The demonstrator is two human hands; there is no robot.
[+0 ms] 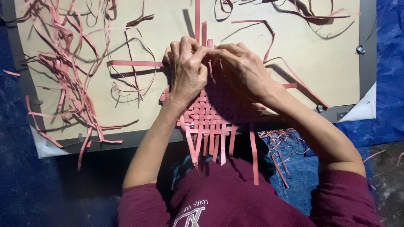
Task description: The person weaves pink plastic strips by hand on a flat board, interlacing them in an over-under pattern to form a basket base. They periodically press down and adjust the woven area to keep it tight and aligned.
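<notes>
A flat mat woven from pink strips [206,115] lies on a pale board [320,54], with loose strip ends hanging over the near edge. My left hand [187,69] presses on the mat's far left part, fingers curled over the weave. My right hand [242,69] meets it from the right, fingertips pinching a pink strip at the mat's far edge. Both hands hide the top of the weave. Upright pink strips [198,21] run away from the mat past my fingers.
A tangle of loose pink strips [67,71] covers the board's left side, and more curl at the far right [303,12]. The board has a dark grey frame [368,50] with a bolt. Blue tarp [389,84] lies around it. My maroon sleeves are near.
</notes>
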